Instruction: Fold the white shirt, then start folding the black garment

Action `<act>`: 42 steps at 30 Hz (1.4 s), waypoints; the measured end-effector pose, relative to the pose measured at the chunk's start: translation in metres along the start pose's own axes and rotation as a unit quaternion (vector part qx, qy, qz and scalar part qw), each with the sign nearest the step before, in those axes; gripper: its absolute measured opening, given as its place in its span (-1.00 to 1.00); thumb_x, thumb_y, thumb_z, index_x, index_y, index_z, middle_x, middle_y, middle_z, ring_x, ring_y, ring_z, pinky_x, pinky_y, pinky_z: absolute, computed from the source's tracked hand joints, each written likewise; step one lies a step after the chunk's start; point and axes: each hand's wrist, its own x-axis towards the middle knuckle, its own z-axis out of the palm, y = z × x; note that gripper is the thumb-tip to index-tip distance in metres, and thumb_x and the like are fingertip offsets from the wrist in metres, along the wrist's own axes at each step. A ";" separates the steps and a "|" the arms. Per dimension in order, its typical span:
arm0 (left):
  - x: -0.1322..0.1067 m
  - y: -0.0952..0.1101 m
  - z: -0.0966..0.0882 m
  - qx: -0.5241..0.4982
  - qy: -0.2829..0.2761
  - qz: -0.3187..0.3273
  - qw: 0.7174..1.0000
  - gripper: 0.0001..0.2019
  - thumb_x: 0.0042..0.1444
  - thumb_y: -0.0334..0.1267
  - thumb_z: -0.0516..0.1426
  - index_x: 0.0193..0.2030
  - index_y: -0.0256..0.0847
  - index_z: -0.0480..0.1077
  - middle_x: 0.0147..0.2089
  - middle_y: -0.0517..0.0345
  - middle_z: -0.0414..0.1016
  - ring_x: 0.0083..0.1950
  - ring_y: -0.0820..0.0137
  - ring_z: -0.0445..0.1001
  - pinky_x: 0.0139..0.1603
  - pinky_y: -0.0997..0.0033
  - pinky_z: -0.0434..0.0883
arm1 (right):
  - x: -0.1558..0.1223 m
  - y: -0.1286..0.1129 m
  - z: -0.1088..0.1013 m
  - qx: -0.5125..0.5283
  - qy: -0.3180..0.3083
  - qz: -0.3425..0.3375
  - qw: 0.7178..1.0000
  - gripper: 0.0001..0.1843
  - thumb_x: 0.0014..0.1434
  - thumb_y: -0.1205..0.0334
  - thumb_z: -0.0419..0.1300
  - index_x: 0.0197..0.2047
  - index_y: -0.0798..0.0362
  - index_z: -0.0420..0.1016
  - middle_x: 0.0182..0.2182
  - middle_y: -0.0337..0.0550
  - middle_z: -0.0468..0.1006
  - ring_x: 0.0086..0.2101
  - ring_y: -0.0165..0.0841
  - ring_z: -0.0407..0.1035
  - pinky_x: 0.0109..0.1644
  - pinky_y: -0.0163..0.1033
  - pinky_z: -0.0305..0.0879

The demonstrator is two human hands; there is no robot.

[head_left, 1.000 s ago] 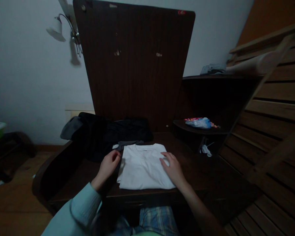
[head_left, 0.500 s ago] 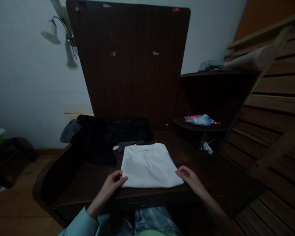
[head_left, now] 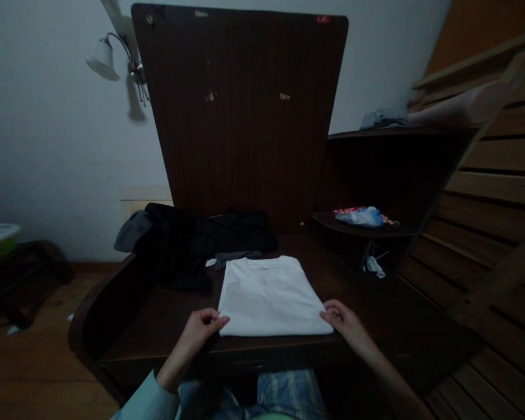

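A folded white T-shirt [head_left: 269, 296] lies flat near the front edge of a dark wooden table [head_left: 376, 303]. My left hand [head_left: 199, 330] is closed in a pinch on the shirt's near left corner. My right hand [head_left: 346, 322] has its fingers curled on the near right corner. Both arms reach in from below the table's front edge.
A heap of dark clothes [head_left: 196, 239] lies at the back left of the table, against a tall dark board [head_left: 240, 111]. A small shelf [head_left: 359, 230] on the right bears a blue bag [head_left: 359, 217]. Wooden slats [head_left: 499, 204] rise at the right. A wall lamp [head_left: 114, 55] hangs upper left.
My hands slid from the shirt's upper sides down to its near corners and closed on them. The view shifted slightly.
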 end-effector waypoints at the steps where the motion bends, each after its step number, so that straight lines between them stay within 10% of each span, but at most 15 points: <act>1: 0.000 -0.003 0.000 0.011 0.013 0.000 1.000 -0.52 -0.45 0.19 0.21 -0.68 -0.26 0.31 -0.66 0.24 0.27 -0.58 0.49 0.21 -0.54 0.52 0.14 | 0.000 0.001 0.001 0.002 0.010 0.003 1.000 -0.58 -0.24 -0.16 0.19 -0.49 0.03 0.31 -0.67 -0.34 0.30 -0.59 -0.43 0.23 -0.50 -0.33 0.17; 10: -0.005 -0.005 0.000 0.052 0.044 0.038 0.997 -0.58 -0.28 0.15 0.14 -0.64 -0.23 0.28 -0.63 0.26 0.23 -0.54 0.46 0.21 -0.53 0.52 0.15 | -0.004 -0.006 0.000 0.003 0.032 0.008 0.999 -0.56 -0.29 -0.17 0.22 -0.55 0.04 0.28 -0.67 -0.32 0.29 -0.59 -0.43 0.22 -0.51 -0.34 0.17; 20: -0.015 -0.001 -0.013 0.115 -0.096 0.138 0.979 -0.76 -0.23 -0.16 0.24 -0.38 -0.21 0.47 -0.32 0.08 0.43 -0.31 0.33 0.36 -0.26 0.45 0.29 | -0.008 -0.011 -0.026 -0.100 -0.169 -0.077 0.977 -0.73 -0.15 0.01 0.24 -0.49 0.06 0.48 -0.41 -0.17 0.42 -0.36 -0.34 0.30 -0.26 -0.29 0.23; 36: -0.019 -0.005 -0.011 0.102 0.014 0.192 0.976 -0.68 -0.05 0.02 0.11 -0.53 -0.21 0.43 -0.43 0.07 0.44 -0.32 0.30 0.39 -0.26 0.39 0.32 | -0.010 -0.007 -0.023 -0.018 -0.069 -0.015 0.997 -0.67 -0.12 -0.07 0.17 -0.47 0.04 0.41 -0.45 -0.19 0.46 -0.33 -0.26 0.34 -0.21 -0.24 0.26; 42: -0.018 -0.007 -0.021 0.160 -0.080 0.157 0.971 -0.76 -0.17 -0.07 0.21 -0.59 -0.22 0.42 -0.39 0.10 0.35 -0.29 0.34 0.34 -0.23 0.41 0.28 | -0.015 -0.006 -0.024 -0.080 -0.056 -0.027 0.995 -0.68 -0.14 -0.06 0.18 -0.51 0.04 0.39 -0.50 -0.20 0.44 -0.38 -0.28 0.33 -0.25 -0.26 0.25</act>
